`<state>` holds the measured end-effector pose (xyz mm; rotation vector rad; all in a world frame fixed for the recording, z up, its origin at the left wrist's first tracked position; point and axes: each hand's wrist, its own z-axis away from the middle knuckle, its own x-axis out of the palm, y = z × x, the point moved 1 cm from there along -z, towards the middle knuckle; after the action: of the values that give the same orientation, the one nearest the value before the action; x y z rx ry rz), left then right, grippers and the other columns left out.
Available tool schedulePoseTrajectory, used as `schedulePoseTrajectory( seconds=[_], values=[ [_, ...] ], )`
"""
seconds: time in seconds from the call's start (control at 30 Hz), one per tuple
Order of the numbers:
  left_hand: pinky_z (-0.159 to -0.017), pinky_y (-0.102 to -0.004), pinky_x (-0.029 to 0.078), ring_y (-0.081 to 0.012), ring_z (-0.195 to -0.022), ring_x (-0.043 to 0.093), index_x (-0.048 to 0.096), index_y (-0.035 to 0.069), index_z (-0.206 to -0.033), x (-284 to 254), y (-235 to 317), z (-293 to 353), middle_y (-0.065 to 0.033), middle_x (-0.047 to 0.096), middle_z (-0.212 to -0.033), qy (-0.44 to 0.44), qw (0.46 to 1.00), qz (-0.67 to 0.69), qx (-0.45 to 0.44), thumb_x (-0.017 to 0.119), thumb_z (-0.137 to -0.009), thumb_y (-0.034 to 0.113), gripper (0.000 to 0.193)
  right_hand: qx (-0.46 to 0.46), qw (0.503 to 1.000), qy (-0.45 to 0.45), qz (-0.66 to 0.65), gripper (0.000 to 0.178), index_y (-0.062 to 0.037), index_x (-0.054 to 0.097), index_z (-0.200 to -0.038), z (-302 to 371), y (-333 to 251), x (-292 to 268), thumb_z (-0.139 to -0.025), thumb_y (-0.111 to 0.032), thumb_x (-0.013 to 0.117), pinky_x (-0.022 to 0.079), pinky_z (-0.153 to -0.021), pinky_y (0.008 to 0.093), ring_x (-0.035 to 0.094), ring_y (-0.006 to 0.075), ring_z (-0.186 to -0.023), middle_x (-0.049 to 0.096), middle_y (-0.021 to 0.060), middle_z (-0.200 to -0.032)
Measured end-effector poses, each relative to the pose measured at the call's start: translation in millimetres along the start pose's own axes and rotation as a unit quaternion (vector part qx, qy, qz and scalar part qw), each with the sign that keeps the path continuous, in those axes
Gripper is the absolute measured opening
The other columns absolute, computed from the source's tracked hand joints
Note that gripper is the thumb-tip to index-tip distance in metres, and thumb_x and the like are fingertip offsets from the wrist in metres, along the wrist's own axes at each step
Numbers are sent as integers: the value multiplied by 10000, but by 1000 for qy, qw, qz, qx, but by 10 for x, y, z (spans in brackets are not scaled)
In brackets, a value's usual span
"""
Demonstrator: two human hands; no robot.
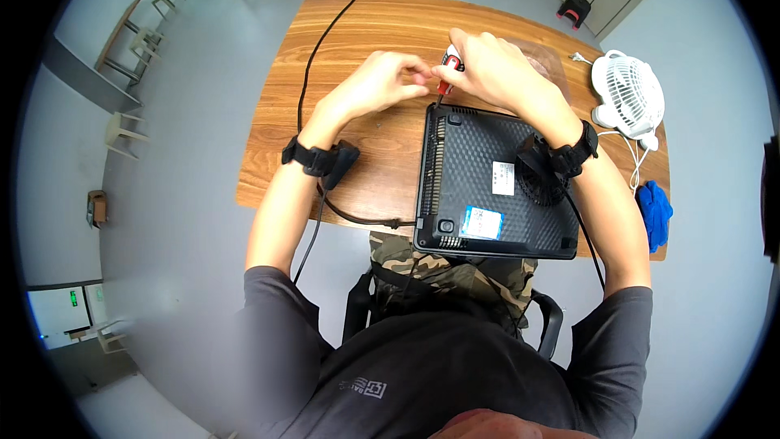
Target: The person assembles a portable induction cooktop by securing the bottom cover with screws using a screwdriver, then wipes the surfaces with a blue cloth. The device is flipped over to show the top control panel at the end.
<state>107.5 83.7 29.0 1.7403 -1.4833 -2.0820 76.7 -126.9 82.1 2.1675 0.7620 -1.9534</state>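
Observation:
My right hand [497, 69] is closed round the red, white and black handle of a screwdriver [443, 88]. Its shaft points down at the far left corner of a flat black device [479, 167] with vents, rubber feet and a patterned surface, which looks like a laptop cooling pad lying underside up. My left hand [382, 81] hovers just left of the handle, thumb and forefinger apart with nothing visible between them. Whether its fingertips touch the handle, I cannot tell. Partly hidden by my right wrist, a round black fan grille [538, 183] shows on the device.
The device lies at the front edge of a wooden table [357, 41]. A black cable [307, 73] runs along the left side. On the right are a white fan [630, 93] with its cord and a blue cloth [654, 215]. A brown mat [540, 57] lies behind my right hand.

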Motion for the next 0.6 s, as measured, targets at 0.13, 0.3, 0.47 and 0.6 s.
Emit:
schedulePoseTrajectory(
  seconds=[0.13,0.3,0.47,0.6],
  values=[
    [-832,-390,585,-310,-902,748,753,-3,-1065,80,-423,278,-173,773,-984,-37,994,-50,-85,766,-896,145,225,2,997,67,-31,399,-5,614,-966,63,27,160,-938,-387,724,578,-706,510,724,436,-779,722,226,-787],
    [-808,-433,575,-370,-896,724,757,2,-993,346,-738,505,-197,741,-960,2,984,-171,-55,777,-870,121,172,2,992,103,-70,374,-23,605,-996,171,12,213,-937,-378,706,588,-709,507,727,436,-778,725,219,-793],
    [-828,-476,555,-408,-948,693,733,4,-940,411,-682,622,-212,716,-962,-4,974,-220,-53,778,-861,122,149,-12,986,121,-110,369,-33,612,-1037,238,-46,305,-934,-376,705,584,-692,547,725,451,-789,717,234,-786],
    [-816,-502,564,-441,-942,687,690,-10,-940,486,-699,579,-240,707,-975,-15,972,-232,-32,728,-890,94,122,-38,981,166,-94,359,-24,616,-1000,205,19,297,-917,-356,722,572,-650,536,718,437,-733,715,229,-778]
  ],
)
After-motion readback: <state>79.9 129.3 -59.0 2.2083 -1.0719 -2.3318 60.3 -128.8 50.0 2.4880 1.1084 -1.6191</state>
